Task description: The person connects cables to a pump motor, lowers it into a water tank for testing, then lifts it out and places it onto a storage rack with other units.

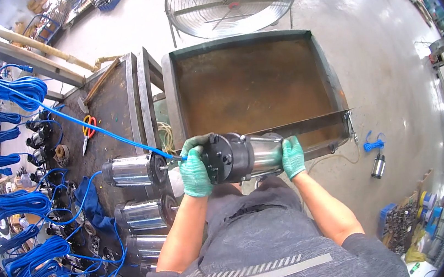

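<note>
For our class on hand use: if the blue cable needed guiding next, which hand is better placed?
Probably the left hand: the blue cable runs to it, at the black end of the metal cylinder. The right hand holds the shiny end, farther away.

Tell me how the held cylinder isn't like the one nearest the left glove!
The held cylinder is in the left hand and right hand; the bench cylinder lies on the workbench. The held cylinder shows its broad black end; the bench cylinder shows mostly shiny side. Both have black ends.
</note>
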